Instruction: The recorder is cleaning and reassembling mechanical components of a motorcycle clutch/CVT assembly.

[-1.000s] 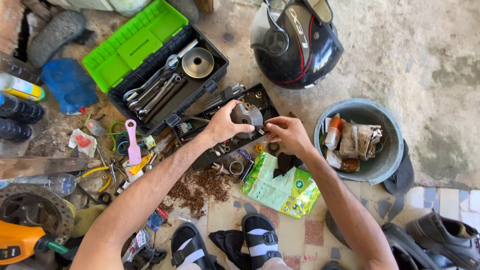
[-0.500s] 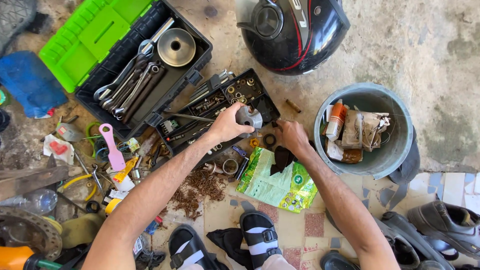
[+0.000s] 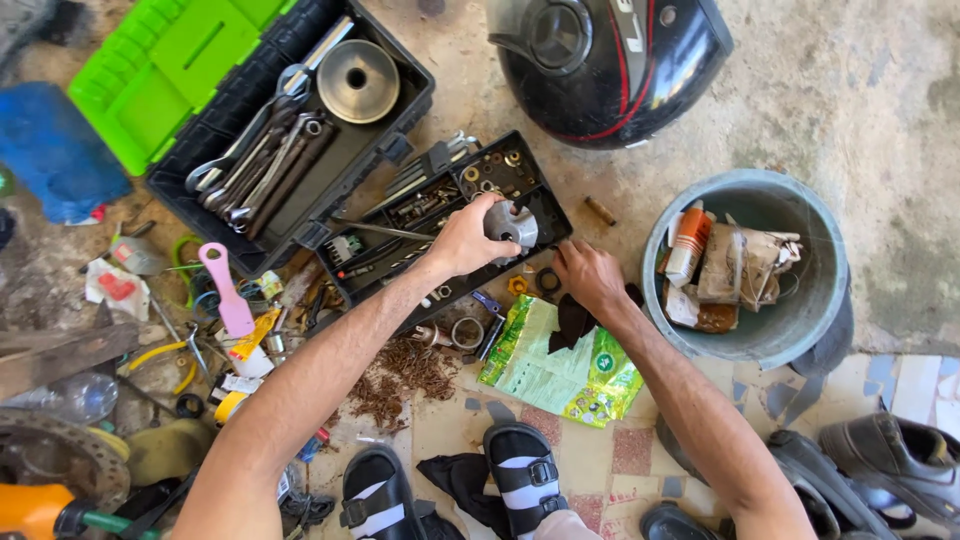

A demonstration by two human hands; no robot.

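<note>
Black glossy helmet point(image 3: 610, 60) far, grey plastic bucket point(image 3: 800, 330) of scraps right, black toolbox with green lid point(image 3: 300, 190) far left. Black parts tray point(image 3: 540, 215) centre. Left hand point(image 3: 465, 240), grip grasping round silver metal part point(image 3: 512, 224) over tray. Right hand point(image 3: 590, 275), grip released, on floor beside green foil pouch point(image 3: 555, 365).

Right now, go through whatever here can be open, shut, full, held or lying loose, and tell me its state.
toolbox: lid open, wrenches inside
parts tray: uncovered, full of small hardware
metal part: gripped by left hand over the tray
right hand: resting on the floor, on a dark rag
bucket: uncovered, filled with boxes
green packet: lying flat
</note>
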